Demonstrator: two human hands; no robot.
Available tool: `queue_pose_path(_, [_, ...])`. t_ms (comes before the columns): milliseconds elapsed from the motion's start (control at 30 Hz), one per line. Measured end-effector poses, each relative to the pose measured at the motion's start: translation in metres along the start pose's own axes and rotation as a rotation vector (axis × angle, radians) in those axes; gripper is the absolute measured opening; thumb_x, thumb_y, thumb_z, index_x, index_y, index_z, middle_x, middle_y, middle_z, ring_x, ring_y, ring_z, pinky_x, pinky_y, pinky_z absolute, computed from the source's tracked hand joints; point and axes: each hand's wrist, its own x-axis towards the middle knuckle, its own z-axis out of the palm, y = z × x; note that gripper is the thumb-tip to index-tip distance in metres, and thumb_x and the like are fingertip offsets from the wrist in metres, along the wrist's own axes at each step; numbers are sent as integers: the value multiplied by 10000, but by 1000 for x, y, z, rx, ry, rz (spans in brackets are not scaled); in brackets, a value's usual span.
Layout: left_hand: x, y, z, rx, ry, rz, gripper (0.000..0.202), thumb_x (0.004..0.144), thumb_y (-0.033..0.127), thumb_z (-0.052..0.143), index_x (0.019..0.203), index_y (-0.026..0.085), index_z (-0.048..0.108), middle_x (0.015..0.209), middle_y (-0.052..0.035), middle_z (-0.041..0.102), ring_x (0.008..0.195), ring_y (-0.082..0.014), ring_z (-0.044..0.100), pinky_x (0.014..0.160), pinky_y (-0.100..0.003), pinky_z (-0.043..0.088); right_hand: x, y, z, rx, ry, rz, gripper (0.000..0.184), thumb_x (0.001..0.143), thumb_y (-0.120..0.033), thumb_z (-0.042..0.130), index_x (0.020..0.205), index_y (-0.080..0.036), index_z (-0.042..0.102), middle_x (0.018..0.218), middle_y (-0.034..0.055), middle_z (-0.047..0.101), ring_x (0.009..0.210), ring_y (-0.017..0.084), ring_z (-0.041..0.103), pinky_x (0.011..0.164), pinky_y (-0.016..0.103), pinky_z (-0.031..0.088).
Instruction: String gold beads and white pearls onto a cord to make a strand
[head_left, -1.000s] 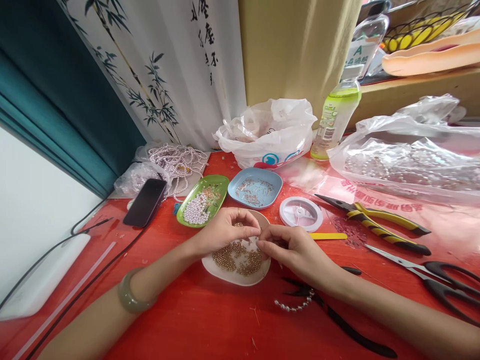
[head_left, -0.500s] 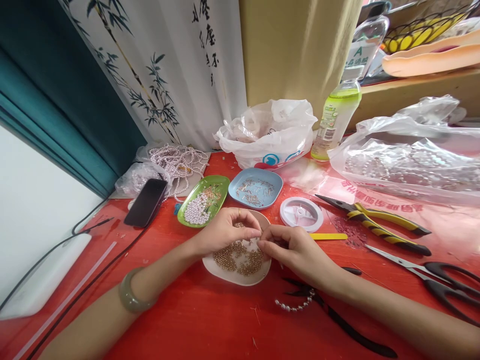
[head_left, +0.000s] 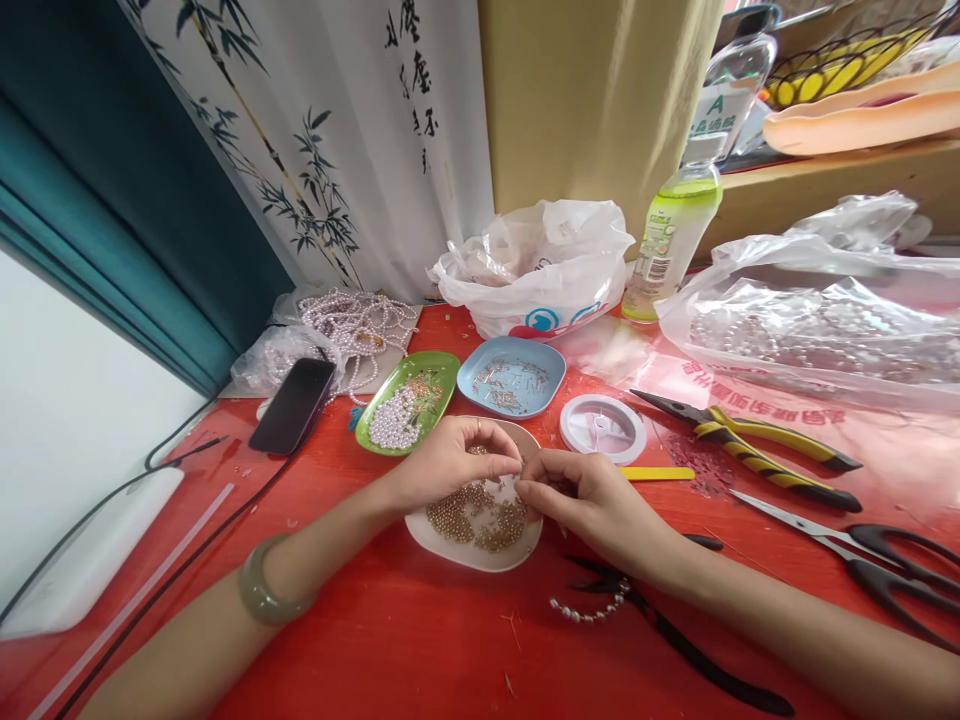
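Observation:
My left hand point(head_left: 457, 462) and my right hand point(head_left: 577, 490) meet fingertip to fingertip over a white dish point(head_left: 435, 548). Both are closed in a pinch; whatever sits between the fingertips is too small to make out. Small gold beads point(head_left: 480, 515) lie spread in the dish under them. Behind my left hand stands a green dish point(head_left: 368, 432) with white pearl beads point(head_left: 395, 420) and gold bits. A blue dish point(head_left: 510, 348) beside it carries small metal pins point(head_left: 510, 385). Below my right hand, a short beaded strand point(head_left: 589, 615) lies against black-handled pliers point(head_left: 697, 655).
At right are a spool point(head_left: 602, 428), a yellow stick point(head_left: 658, 474), yellow-black pliers point(head_left: 765, 445) and scissors point(head_left: 840, 545). A phone point(head_left: 292, 405) and pearl strands point(head_left: 360, 325) lie left. Behind stand a plastic bag point(head_left: 536, 265), a bottle point(head_left: 671, 245) and a bag of beads point(head_left: 825, 325).

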Motion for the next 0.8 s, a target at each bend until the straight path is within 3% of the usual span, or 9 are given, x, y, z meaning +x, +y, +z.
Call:
queue_pose_path(467, [0,-1,-1,58,-2,8,112,694,236,623,728,130,608,729,-14,601,673,-105,542,636,-240,427,0,2,0,-48,-8,-2,186,796,-221,463,642,-155,543,591,-7,547,553,108,485,523,223,375])
queue_pose_path(800, [1,-3,-3,-42,-12,-25,128,685,237,637,726,122,597,697,-12,593,626,-94,540,602,-230,428,0,3,1,37,27,-2,166,800,-201,466,670,-156,560,621,8,590,588,118,529,550,230,409])
